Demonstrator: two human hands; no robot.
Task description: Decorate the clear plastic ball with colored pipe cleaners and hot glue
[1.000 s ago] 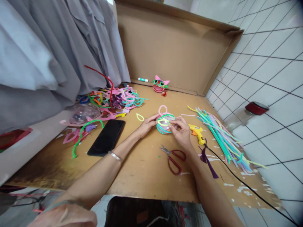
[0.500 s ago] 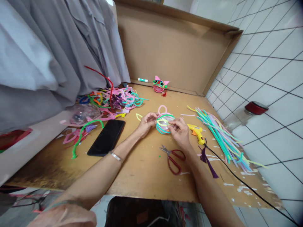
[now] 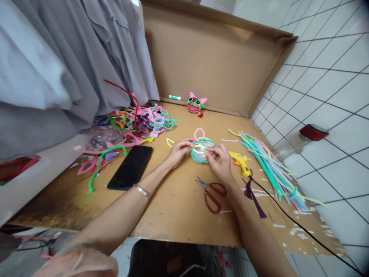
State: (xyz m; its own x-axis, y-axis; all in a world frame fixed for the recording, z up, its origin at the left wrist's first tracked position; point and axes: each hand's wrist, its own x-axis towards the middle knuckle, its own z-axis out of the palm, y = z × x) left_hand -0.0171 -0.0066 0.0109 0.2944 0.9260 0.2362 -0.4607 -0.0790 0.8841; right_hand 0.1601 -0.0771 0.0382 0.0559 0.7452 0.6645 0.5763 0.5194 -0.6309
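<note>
Both hands pinch a yellow pipe cleaner (image 3: pixel 200 150) bent into a narrow leaf-shaped loop. My left hand (image 3: pixel 180 152) grips its left end, and my right hand (image 3: pixel 219 158) its right end. Directly behind the loop is a round ornament (image 3: pixel 198 159) of clear plastic wound with green and pink pipe cleaners, a pink loop standing at its top. Another yellow loop (image 3: pixel 170 142) lies just beyond my left hand. Scissors with red handles (image 3: pixel 212 199) rest partly spread near my right wrist. A yellow glue gun (image 3: pixel 242 163) lies right of my right hand.
A black phone (image 3: pixel 130 167) lies at left, before a tangled heap of pipe cleaners (image 3: pixel 150 119). Straight pipe cleaners (image 3: pixel 266 165) form a bundle at right, near a red-lidded jar (image 3: pixel 300 140). A finished-looking animal-face ornament (image 3: pixel 194 104) and a glue stick (image 3: pixel 174 97) stand by the cardboard (image 3: pixel 207 57).
The yellow loop between my fingers has narrowed and tilted slightly, and my left fingertips have shifted a little along it. The rest of the scene looks the same.
</note>
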